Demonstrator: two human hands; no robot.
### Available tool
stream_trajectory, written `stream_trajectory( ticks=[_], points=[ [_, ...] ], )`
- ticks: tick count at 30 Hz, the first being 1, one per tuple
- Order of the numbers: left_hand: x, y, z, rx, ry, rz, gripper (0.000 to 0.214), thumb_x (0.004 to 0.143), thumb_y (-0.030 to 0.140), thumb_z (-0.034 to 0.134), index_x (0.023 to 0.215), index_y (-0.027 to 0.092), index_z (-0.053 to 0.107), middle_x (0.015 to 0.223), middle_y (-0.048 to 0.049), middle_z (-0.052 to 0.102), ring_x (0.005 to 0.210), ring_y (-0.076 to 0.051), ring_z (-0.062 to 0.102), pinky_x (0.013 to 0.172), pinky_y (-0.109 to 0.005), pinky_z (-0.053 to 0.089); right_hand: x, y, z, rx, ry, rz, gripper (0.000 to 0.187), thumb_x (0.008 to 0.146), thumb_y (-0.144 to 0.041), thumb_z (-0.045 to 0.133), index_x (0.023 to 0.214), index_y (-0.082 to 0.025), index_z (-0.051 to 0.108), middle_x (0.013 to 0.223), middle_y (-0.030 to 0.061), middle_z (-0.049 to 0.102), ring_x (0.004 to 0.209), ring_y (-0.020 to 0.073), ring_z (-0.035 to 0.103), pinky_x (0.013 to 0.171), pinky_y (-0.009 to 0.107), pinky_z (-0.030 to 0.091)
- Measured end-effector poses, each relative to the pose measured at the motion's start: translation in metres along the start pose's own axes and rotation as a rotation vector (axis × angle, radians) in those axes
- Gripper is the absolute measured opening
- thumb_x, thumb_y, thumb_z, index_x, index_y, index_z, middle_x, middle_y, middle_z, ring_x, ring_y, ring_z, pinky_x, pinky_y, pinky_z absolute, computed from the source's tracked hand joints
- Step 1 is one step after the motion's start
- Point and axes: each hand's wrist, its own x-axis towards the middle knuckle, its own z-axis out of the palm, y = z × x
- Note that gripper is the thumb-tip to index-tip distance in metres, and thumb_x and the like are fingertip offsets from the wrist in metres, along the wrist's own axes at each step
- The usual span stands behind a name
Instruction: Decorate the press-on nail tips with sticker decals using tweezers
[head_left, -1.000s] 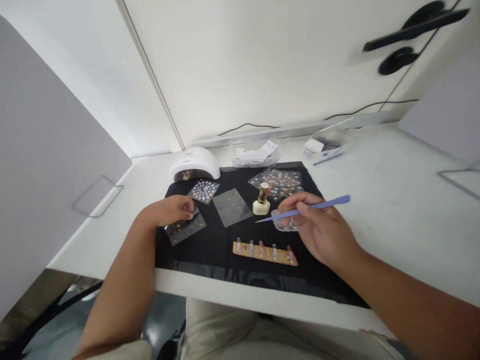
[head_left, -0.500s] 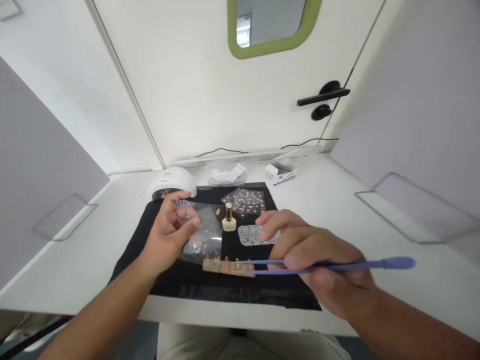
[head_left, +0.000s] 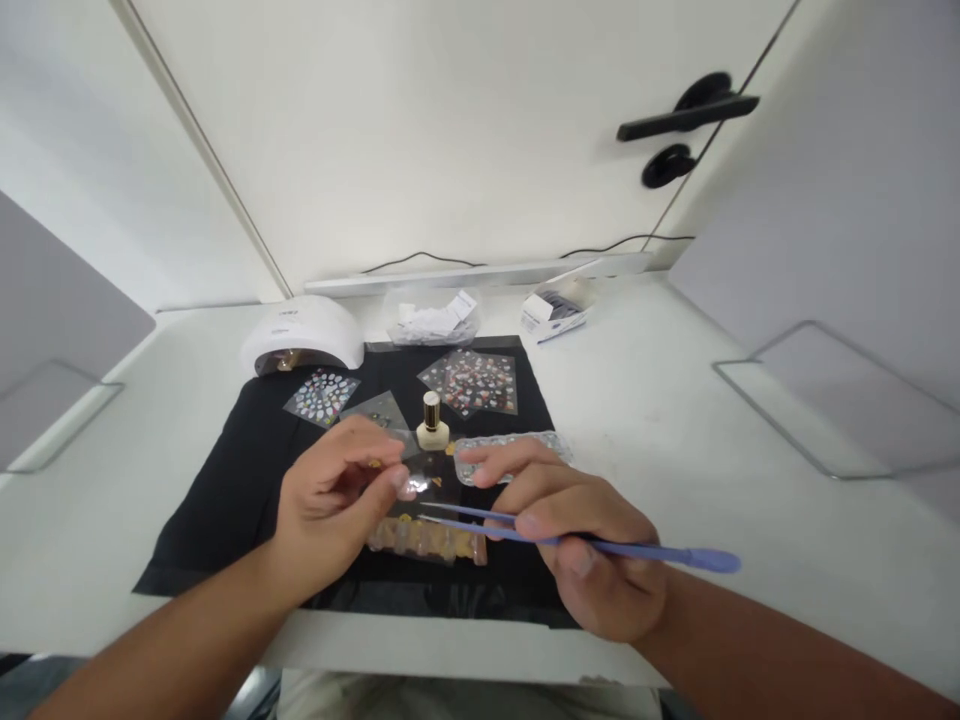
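My left hand pinches a clear sticker sheet with small gold designs between thumb and fingers; the hand covers part of the sheet. In my right hand are purple tweezers, their two thin tips apart and pointing left, close to the sheet. Whether the tips touch it, I cannot tell. Below the tips lies a strip of sample nail tips on a tan holder, partly behind the see-through sheet. A cream nail polish bottle with a gold cap stands just beyond.
On the black mat lie more sticker sheets and a clear rhinestone case, partly behind my right hand. A white nail lamp, a clear tub of white packets and a small open box stand behind.
The view has tilted down and shifted. My left hand has brought the sticker sheet over toward the nail strip, uncovering other sheets. The tweezer tips have moved from the strip to the held sheet.
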Motion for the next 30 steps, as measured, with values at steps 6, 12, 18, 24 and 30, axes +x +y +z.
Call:
stream_trajectory(
  ticks=[6,12,18,24,30],
  points=[
    [-0.003,0.004,-0.003,-0.039,0.006,-0.035,0.032,0.078,0.0,0.073,0.1,0.023,0.076,0.081,0.0,0.065,0.069,-0.011,0.064,0.057,-0.018,0.054,-0.004,0.003,0.012,0.054,0.075,0.075,0.029,0.098,-0.03,0.051,0.118,-0.025,0.072,0.081,0.0077,0.073,0.092,0.027,0.069,0.088,0.054,0.059],
    [-0.007,0.003,-0.005,0.008,-0.123,-0.06,0.028,0.078,0.002,0.075,0.097,0.022,0.07,0.078,-0.0002,0.067,0.07,-0.012,0.063,0.062,-0.022,0.053,-0.005,0.002,0.014,0.024,0.046,0.041,0.03,0.098,-0.027,0.052,0.12,-0.02,0.072,0.086,0.0097,0.073,0.091,0.0264,0.071,0.082,0.048,0.062],
    [0.0,0.002,-0.014,0.188,-0.223,-0.008,0.021,0.078,0.012,0.08,0.089,0.021,0.064,0.085,-0.0022,0.063,0.088,-0.019,0.064,0.079,-0.032,0.054,-0.007,0.0,0.008,-0.021,0.006,0.082,0.032,0.098,-0.028,0.051,0.122,-0.021,0.07,0.085,0.0094,0.072,0.088,0.0259,0.072,0.079,0.047,0.062],
    [0.006,0.007,-0.018,0.237,-0.371,0.059,0.023,0.079,0.009,0.076,0.094,0.021,0.062,0.083,-0.0034,0.063,0.082,-0.019,0.062,0.077,-0.035,0.054,-0.009,0.0,0.009,-0.038,-0.049,0.1,0.034,0.099,-0.029,0.049,0.127,-0.023,0.068,0.083,0.0095,0.072,0.082,0.0248,0.072,0.078,0.047,0.063],
    [0.01,0.013,-0.014,0.213,-0.46,0.062,0.036,0.082,0.007,0.07,0.114,0.023,0.067,0.08,-0.0041,0.07,0.077,-0.02,0.063,0.072,-0.036,0.053,-0.007,-0.006,0.009,-0.042,-0.064,0.13,0.034,0.1,-0.032,0.049,0.127,-0.024,0.068,0.083,0.0096,0.075,0.08,0.0252,0.074,0.076,0.047,0.063]
  ],
)
